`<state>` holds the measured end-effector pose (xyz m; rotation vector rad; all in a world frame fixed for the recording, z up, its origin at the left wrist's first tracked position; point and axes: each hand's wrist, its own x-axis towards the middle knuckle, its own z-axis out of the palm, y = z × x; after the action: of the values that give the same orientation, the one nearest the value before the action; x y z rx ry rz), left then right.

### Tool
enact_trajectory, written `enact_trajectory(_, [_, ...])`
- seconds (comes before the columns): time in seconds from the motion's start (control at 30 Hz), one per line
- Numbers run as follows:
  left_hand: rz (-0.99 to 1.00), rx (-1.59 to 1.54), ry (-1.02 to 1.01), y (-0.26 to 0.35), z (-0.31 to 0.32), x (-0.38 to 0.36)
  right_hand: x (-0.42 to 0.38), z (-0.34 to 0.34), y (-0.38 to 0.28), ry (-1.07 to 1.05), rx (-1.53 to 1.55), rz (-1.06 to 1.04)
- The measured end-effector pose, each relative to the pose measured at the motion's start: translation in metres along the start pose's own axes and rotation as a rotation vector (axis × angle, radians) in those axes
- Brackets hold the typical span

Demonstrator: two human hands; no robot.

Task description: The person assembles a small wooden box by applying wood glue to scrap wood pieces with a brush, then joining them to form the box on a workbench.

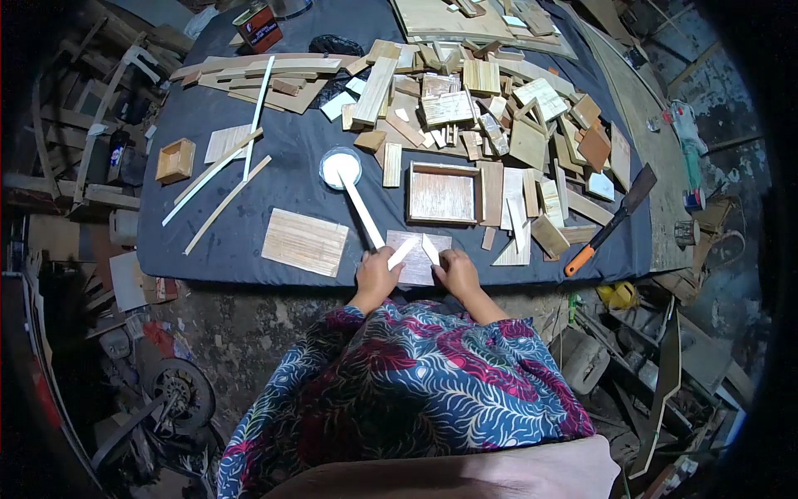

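My left hand is closed on a white strip near the table's front edge. A long white stick runs from that hand up to a round dish of white paste. My right hand pinches a second, pointed white strip. Both strips are over a thin brownish board, their tips a little apart. Just beyond the board lies an open wooden box frame. To the left is a flat light wood panel.
A heap of wood offcuts covers the back right. A blade with an orange handle lies on the right. At the left are a small wooden box and thin strips. A red tin stands at the back.
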<state>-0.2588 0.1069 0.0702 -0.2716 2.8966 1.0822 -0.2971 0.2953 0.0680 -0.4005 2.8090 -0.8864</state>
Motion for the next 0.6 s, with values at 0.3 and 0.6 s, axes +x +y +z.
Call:
enact_trajectory(0.3, [0.014, -0.056, -0.036, 0.003, 0.005, 0.0, 0.012, 0.01, -0.008, -0.073, 0.029, 0.011])
enact_trajectory(0.6, [0.014, -0.068, -0.035, 0.0, 0.005, -0.001, 0.01, 0.012, -0.005, 0.018, 0.058, 0.043])
